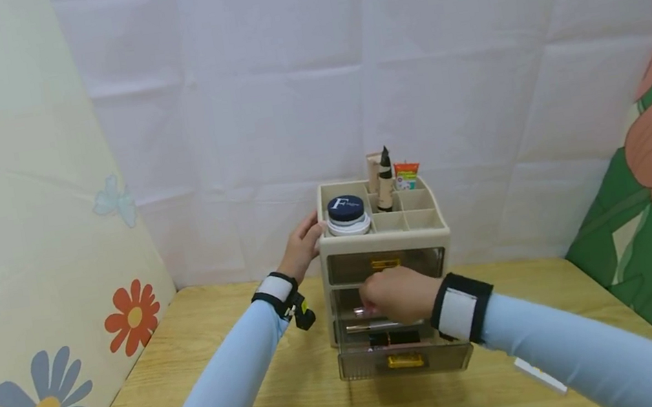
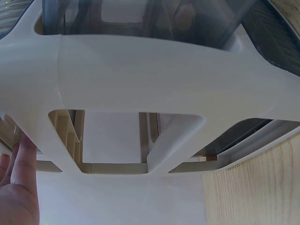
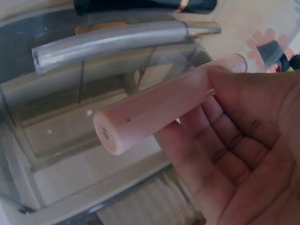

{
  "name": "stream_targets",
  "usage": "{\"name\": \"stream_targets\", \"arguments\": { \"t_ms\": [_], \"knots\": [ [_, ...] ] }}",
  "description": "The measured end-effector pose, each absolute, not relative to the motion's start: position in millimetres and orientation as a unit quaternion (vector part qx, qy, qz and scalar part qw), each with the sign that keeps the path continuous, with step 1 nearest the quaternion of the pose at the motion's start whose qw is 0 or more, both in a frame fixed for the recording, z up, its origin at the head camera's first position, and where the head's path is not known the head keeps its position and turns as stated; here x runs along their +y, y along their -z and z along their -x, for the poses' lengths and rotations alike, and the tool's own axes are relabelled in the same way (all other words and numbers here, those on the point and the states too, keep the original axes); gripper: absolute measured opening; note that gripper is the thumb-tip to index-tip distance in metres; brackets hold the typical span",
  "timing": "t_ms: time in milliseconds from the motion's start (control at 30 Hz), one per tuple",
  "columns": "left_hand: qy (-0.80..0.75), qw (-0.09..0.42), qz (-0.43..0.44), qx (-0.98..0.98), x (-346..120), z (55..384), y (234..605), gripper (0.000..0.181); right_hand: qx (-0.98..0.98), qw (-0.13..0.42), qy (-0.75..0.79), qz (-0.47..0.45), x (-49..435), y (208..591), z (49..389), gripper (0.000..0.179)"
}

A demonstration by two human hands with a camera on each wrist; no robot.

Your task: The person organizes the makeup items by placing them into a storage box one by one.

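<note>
A cream cosmetics organizer [image 1: 384, 242] with smoky clear drawers stands on the table. My left hand [image 1: 301, 249] rests against its left side near the top; its fingers [image 2: 23, 171] show at the edge of the left wrist view. My right hand [image 1: 401, 294] pinches a pink cosmetic tube [image 3: 154, 105], probably lip gloss, between thumb and fingers above the pulled-out lower drawer [image 1: 364, 365]. Inside that drawer lie a silvery slim tube [image 3: 112, 44] and a black tube [image 3: 140, 5], both apart from the pink one. The drawer's gold handle [image 1: 406, 360] faces me.
On the organizer's top sit a jar with a navy lid [image 1: 345, 208], a beige bottle with a black tip [image 1: 385, 188] and a small orange-green tube [image 1: 406, 176]. A white strip-like object [image 1: 540, 375] lies on the wooden table [image 1: 291, 403] below my right forearm. Cloth hangs behind.
</note>
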State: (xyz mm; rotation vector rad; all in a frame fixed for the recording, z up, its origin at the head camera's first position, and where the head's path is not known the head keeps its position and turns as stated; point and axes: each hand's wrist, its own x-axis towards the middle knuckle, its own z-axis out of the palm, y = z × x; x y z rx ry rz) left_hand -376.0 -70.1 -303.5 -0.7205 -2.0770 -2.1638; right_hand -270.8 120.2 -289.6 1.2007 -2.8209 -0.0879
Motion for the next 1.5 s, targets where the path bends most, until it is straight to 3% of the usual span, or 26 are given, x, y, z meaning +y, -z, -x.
{"name": "stream_targets", "arguments": {
  "t_ms": [300, 767, 1500],
  "knots": [
    [0.707, 0.024, 0.241, -0.664, -70, 377, 307, 0.055, -0.921, 0.057, 0.067, -0.380, 111, 303, 269, 0.020],
    [0.704, 0.035, 0.240, -0.668, -69, 377, 310, 0.058, -0.904, 0.091, 0.096, -0.407, 108, 320, 277, 0.017],
    [0.707, 0.034, 0.243, -0.663, -69, 376, 304, 0.058, -0.912, 0.038, 0.038, -0.407, 114, 316, 281, 0.018]
  ]
}}
